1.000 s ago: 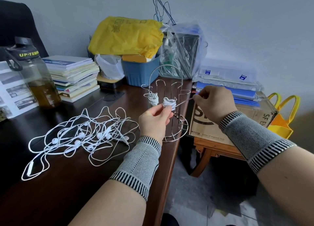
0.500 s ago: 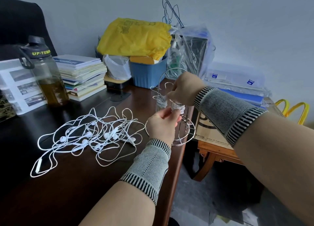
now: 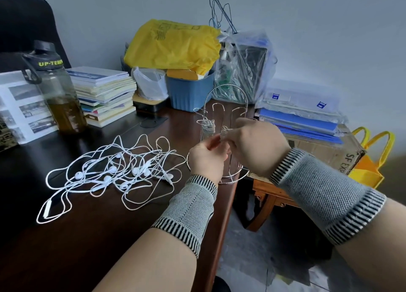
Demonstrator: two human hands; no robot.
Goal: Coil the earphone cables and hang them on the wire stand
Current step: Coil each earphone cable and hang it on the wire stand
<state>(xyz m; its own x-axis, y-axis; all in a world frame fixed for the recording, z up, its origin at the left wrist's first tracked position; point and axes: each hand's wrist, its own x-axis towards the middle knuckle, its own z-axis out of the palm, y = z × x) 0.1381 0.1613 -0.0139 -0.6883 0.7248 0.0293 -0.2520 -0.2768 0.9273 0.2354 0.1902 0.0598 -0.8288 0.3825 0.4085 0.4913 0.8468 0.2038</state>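
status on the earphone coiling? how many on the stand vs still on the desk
Done: one coiled bundle hangs on a hook of the wire stand. In hand: the left hand and right hand meet in front of the stand, apparently working a second coil; blur hides the details. Left: a tangled pile of earphones on the desk, several pairs, exact count unclear.

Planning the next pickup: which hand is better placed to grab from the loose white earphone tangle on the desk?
Left, probably. The left hand is nearer the tangle of white earphone cables; the right hand is over by the silver wire stand.
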